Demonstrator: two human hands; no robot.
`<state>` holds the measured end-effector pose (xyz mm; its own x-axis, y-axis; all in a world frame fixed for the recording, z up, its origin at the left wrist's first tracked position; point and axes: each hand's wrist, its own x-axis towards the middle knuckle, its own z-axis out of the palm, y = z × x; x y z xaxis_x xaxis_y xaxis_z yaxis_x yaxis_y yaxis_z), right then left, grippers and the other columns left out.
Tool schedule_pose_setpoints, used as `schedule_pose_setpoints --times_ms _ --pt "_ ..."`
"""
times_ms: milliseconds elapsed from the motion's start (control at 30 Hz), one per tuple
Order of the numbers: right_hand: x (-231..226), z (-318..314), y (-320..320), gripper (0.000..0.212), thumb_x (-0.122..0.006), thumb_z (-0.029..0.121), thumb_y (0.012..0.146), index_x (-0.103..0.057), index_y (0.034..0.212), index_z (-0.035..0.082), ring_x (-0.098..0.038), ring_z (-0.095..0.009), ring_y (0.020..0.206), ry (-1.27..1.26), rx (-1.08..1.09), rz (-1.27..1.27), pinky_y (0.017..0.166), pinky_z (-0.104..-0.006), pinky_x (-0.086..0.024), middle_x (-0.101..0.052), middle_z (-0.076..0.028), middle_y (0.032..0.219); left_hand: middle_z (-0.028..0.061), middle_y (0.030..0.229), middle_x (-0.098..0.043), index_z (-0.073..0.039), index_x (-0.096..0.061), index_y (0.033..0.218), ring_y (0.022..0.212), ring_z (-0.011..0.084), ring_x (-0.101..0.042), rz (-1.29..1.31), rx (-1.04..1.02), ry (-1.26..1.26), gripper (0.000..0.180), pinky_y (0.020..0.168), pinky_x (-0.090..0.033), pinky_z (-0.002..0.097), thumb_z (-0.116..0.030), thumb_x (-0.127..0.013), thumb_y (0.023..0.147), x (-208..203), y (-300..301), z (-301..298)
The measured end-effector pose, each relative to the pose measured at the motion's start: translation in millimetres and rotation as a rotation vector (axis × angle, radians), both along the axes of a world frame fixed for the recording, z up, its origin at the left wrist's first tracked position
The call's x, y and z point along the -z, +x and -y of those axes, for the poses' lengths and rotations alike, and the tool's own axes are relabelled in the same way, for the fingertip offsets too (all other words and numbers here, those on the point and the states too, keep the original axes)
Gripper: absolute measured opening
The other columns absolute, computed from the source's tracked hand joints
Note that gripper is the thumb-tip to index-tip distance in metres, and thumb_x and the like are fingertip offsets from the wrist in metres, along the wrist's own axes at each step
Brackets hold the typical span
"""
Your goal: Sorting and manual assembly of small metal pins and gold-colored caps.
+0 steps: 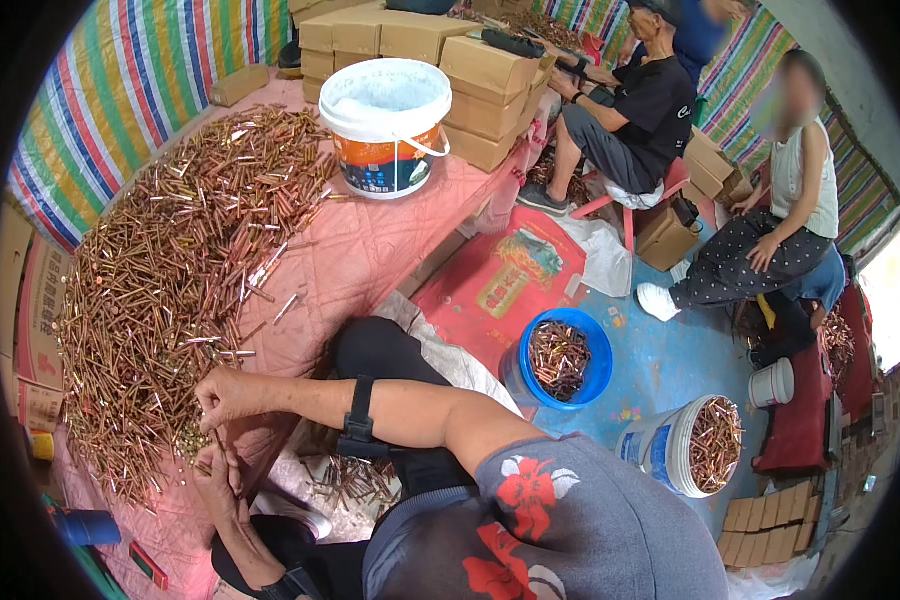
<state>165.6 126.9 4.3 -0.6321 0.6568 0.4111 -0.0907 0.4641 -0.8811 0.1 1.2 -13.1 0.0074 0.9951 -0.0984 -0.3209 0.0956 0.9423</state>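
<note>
A large pile of thin copper-coloured metal rods (170,260) covers the pink-sheeted table (355,255) at the left. At its near edge, my right hand (226,395) is closed in a pinch, with its fingertips over the pile. What those fingers hold is too small to make out. Just below it, my left hand (218,476) is also closed, pinching a thin metal rod that points up toward the right hand. The two hands are close together but apart. A dark strap crosses each forearm.
A white-rimmed bucket (387,125) stands on the table before stacked cardboard boxes (485,85). On the floor are a blue bucket (558,360) and a white bucket (682,445), both filled with rods. Two people sit at the right; another person shows partly behind them.
</note>
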Motion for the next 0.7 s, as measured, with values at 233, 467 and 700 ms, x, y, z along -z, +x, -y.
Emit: schedule_pose_setpoints --times_ms 233,467,700 --pt "-1.0 0.8 3.2 0.015 -0.074 0.013 0.073 -0.064 0.075 0.001 -0.056 -0.008 0.054 -0.462 -0.220 -0.090 0.048 -0.0232 -0.043 -0.061 -0.001 0.063 0.0034 0.067 -0.056 -0.002 -0.055 0.085 0.038 0.0035 -0.037 0.042 0.049 0.002 0.016 0.033 -0.024 0.0167 -0.016 -0.060 0.092 -3.4 1.1 -0.4" --pt "-1.2 2.8 -1.0 0.011 -0.073 0.009 0.075 -0.065 0.077 0.001 -0.057 -0.009 0.055 -0.305 -0.167 -0.083 0.047 -0.0241 -0.044 -0.063 -0.002 0.065 0.0027 0.067 -0.055 -0.003 -0.055 0.085 0.039 0.0023 -0.036 0.041 0.011 -0.059 0.017 0.034 -0.024 0.0159 -0.017 -0.060 0.093 -14.0 3.3 5.8" --pt "-3.6 3.1 3.0 0.012 -0.073 0.010 0.074 -0.066 0.078 0.002 -0.055 -0.008 0.052 -0.403 -0.242 -0.093 0.046 -0.0246 -0.043 -0.062 -0.003 0.064 0.0029 0.067 -0.056 -0.002 -0.057 0.088 0.039 0.0024 -0.036 0.082 0.012 -0.041 0.016 0.034 -0.023 0.0164 -0.017 -0.060 0.093 5.0 -8.9 2.8"
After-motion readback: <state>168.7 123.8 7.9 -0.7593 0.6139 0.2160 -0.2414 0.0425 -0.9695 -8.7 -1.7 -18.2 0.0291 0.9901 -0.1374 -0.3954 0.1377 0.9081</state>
